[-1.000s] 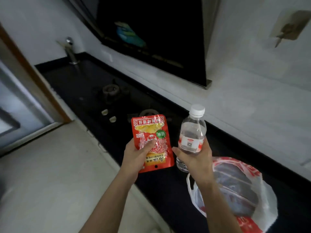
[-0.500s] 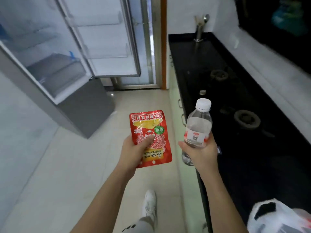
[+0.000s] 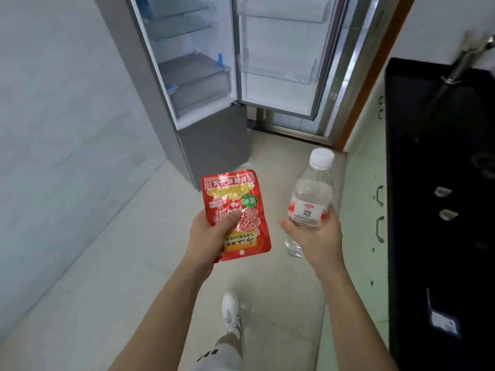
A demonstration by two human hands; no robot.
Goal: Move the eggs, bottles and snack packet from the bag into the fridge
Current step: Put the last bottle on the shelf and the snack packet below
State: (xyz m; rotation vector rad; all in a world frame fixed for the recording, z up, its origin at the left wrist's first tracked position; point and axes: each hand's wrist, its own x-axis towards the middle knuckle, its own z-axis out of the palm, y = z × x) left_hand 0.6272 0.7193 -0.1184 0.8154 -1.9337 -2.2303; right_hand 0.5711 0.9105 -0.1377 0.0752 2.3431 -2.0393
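Fridge, swung to twelve o'clock, is now faced; snack packet is pinched by left grip, bottle clasped by right grip, best kept upright.

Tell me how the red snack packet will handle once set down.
The snack packet is probably light and floppy: the left hand pinches it under the thumb, and its foil face looks creased. The glossy film looks slippery, so it may slide when pushed. Flat, it likely won't roll or tip.
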